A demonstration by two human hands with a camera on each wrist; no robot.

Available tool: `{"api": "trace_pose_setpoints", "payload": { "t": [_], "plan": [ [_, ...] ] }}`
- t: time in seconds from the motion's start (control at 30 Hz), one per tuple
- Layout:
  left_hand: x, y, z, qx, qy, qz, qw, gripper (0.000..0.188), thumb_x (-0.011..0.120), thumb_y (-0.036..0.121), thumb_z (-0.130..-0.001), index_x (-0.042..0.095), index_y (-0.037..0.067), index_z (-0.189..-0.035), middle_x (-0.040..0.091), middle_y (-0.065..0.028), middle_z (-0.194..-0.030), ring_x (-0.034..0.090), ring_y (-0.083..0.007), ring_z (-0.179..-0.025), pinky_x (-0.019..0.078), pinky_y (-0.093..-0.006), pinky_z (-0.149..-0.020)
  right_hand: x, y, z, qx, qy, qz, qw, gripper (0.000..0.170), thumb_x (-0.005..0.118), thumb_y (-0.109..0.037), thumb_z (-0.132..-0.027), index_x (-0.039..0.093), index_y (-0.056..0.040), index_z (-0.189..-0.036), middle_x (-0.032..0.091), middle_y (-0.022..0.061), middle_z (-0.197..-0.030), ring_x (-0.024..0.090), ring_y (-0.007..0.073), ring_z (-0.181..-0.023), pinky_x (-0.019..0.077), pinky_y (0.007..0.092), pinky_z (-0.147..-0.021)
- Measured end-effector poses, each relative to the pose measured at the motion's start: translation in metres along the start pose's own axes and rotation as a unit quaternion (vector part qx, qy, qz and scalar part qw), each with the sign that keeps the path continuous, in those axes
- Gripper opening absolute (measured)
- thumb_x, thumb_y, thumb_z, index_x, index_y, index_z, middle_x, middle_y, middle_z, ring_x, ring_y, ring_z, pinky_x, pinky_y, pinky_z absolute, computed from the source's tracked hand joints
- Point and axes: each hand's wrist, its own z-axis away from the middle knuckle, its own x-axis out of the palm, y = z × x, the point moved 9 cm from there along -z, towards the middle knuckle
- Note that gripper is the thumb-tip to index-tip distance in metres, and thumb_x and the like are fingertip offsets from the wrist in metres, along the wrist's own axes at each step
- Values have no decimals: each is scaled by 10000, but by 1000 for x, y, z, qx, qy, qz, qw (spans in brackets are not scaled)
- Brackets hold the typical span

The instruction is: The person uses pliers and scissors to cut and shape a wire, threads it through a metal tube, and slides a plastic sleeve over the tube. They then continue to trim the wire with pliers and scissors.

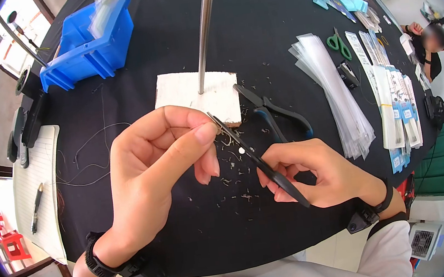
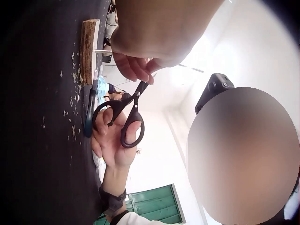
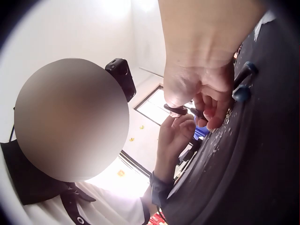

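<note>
My right hand (image 1: 320, 173) holds black scissors (image 1: 261, 162), with thumb and fingers through the two finger loops, as the left wrist view shows. The blades (image 2: 143, 87) reach up to the fingertips of my left hand (image 1: 150, 164). Thumb and index finger of that hand pinch something tiny right at the scissor tips; I cannot tell what it is. Beyond the hands lies a white-topped board (image 1: 183, 90) with a thin metal rod (image 1: 204, 41) standing on it. Pliers with dark blue handles (image 1: 263, 102) lie against its right edge. Small pale clippings (image 1: 232, 180) are scattered below the hands.
A blue bin (image 1: 116, 47) with clear sleeves stands back left. Left are a notebook (image 1: 42, 160), a pen (image 1: 36, 208) and loose thin line (image 1: 89, 166). Clear plastic sleeves (image 1: 340, 104), green-handled scissors (image 1: 339, 42) and printed packets (image 1: 396, 111) lie right. Other people sit at the far right.
</note>
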Motion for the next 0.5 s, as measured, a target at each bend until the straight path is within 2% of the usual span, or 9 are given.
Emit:
{"api": "trace_pose_setpoints", "payload": {
  "t": [0.5],
  "plan": [
    [-1, -2, 0, -3, 6, -1, 1000, 111, 498, 94, -888, 528, -13, -890, 510, -37, -586, 456, -96, -509, 380, -224, -506, 1, -1, 0, 6, 5, 17, 1000, 92, 607, -66, -822, 545, -4, -850, 593, 41, -677, 487, 63, -520, 365, 215, -477]
  ]
}}
